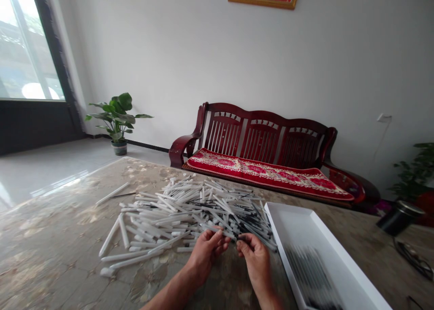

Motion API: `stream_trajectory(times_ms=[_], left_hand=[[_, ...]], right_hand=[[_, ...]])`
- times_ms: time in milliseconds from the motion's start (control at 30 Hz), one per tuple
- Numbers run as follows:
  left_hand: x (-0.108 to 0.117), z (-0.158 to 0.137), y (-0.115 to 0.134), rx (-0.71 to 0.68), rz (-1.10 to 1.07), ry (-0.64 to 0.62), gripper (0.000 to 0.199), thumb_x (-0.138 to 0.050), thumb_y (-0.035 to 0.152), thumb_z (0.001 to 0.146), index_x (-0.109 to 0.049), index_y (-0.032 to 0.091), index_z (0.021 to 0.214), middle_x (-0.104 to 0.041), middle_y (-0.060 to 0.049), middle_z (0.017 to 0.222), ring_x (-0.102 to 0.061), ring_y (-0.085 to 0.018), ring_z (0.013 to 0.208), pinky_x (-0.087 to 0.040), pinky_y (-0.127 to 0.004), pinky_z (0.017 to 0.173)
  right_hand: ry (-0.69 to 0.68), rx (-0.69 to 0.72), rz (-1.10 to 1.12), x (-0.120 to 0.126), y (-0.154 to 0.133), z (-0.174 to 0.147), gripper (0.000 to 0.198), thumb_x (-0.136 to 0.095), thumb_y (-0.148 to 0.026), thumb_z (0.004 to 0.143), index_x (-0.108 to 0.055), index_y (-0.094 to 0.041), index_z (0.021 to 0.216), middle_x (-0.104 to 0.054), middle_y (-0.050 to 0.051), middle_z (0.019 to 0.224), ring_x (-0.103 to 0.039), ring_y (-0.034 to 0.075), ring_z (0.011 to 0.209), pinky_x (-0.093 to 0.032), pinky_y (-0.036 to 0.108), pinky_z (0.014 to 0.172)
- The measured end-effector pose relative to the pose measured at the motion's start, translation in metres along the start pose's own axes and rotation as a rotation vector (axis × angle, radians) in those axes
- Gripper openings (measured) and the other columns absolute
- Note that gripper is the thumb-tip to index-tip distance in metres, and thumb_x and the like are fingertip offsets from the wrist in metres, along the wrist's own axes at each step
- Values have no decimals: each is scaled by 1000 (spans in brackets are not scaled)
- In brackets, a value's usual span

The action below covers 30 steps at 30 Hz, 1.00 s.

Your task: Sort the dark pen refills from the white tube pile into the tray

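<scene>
1. Left of the white box (301, 231), I see piled sticks (176, 217).
2. Nearer the box, the left hand (203, 253) pinches a white stick (228, 234).
3. Beside the box, the right hand (255, 254) pinches a dark bit (242, 237); a soft, steady pinch should work best.
4. In the box, thin sticks (309, 274) lie together.

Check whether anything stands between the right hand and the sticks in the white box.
Yes: the box's left wall rises between the right hand and the sticks. Nothing else visibly stands between them, though the sticks themselves look blurred.
</scene>
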<state>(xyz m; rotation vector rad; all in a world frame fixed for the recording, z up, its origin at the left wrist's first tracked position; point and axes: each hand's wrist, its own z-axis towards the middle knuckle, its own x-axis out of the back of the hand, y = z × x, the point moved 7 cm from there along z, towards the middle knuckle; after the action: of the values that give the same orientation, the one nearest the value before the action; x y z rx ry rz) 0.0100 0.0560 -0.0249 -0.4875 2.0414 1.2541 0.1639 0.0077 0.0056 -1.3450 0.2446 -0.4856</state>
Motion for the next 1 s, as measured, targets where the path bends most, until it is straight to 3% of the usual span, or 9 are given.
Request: stream_trajectory(times_ms=[233,433,800,900,1000], left_hand=[[-2,-2,1,-20,24,-22,31,-90,25,62,-68,16,81,-72,-2,71,-71,-15,69,-57,-21,62],[-4,-4,3,-24,60,-22,39,-93,31,55,-67,16,80,-73,-3,74,-71,-16,69,-56,-22,62],[-3,-4,4,-41,98,-20,37,-91,32,56,-68,16,80,-73,-3,73,-72,-17,69,-56,-24,63],[-4,-5,5,-44,111,-22,36,-91,32,57,-68,16,80,-73,-4,74,-72,-18,69,-56,-24,63],[-5,-5,5,-53,128,-23,38,-92,34,55,-68,15,78,-72,-3,72,-71,-17,66,-55,-23,60]], right_hand=[[7,29,-97,-1,-3,-3,21,-71,-42,72,-69,-22,76,-70,1,67,-63,18,61,-52,26,58],[21,59,-138,0,-6,-4,22,-70,-42,73,-69,-21,75,-69,1,66,-63,18,61,-51,25,59],[0,275,-241,1,-20,-6,14,-67,-36,80,-71,-24,73,-70,2,72,-65,18,69,-51,24,66],[8,239,-202,0,-16,-5,18,-69,-40,78,-71,-23,72,-70,2,70,-64,18,66,-52,24,64],[11,89,-101,-1,-3,-4,29,-70,-50,75,-70,-21,72,-68,1,61,-61,17,53,-50,24,51]])
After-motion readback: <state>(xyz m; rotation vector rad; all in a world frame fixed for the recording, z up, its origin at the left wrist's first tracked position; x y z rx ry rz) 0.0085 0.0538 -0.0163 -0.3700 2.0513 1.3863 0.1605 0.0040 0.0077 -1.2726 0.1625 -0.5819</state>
